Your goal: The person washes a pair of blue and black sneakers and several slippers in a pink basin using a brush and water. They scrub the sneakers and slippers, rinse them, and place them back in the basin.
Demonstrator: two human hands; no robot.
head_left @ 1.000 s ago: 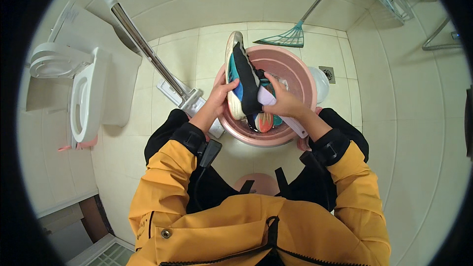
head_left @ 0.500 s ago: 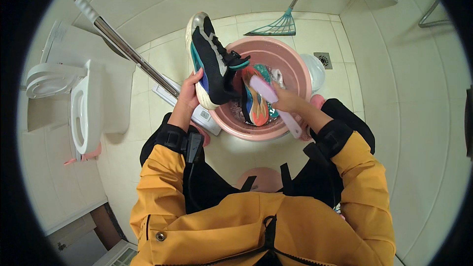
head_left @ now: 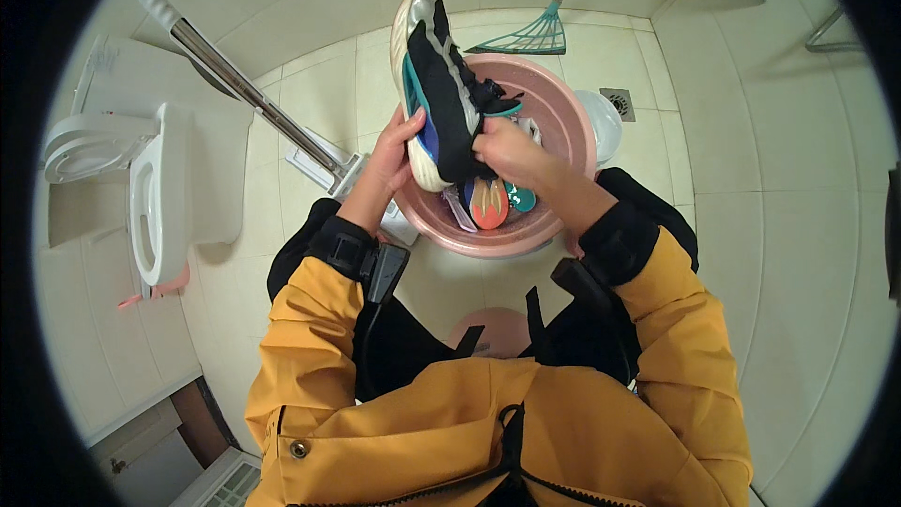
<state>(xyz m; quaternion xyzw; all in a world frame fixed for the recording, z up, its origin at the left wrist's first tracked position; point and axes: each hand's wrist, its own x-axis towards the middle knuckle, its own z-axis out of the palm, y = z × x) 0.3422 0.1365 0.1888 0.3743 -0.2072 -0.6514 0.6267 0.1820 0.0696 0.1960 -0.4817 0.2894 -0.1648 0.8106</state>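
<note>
A black sneaker (head_left: pixel 439 84) with white sole, silver trim and teal and blue patches is held up over the pink basin (head_left: pixel 569 178), toe pointing away from me. My left hand (head_left: pixel 399 152) grips its sole side near the heel. At the shoe's collar, my right hand (head_left: pixel 511 150) is closed on the edge of the opening; its fingertips are partly hidden. Below, in the basin, lies another shoe with an orange sole (head_left: pixel 489 204). Beside that shoe rests the pale purple brush (head_left: pixel 459 209), mostly covered by the held sneaker. Teal and white items also lie in the basin.
A steel-handled mop (head_left: pixel 253 99) leans on the left, near a white toilet (head_left: pixel 155 197). Behind the basin stands a teal slotted broom (head_left: pixel 530 36). A clear round container (head_left: pixel 601 127) and a floor drain (head_left: pixel 618 105) are at right. A pink stool (head_left: pixel 497 329) is beneath me.
My right hand has let go of the brush, which now lies in the basin, and has taken hold of the sneaker's collar. The sneaker has moved right and farther away.
</note>
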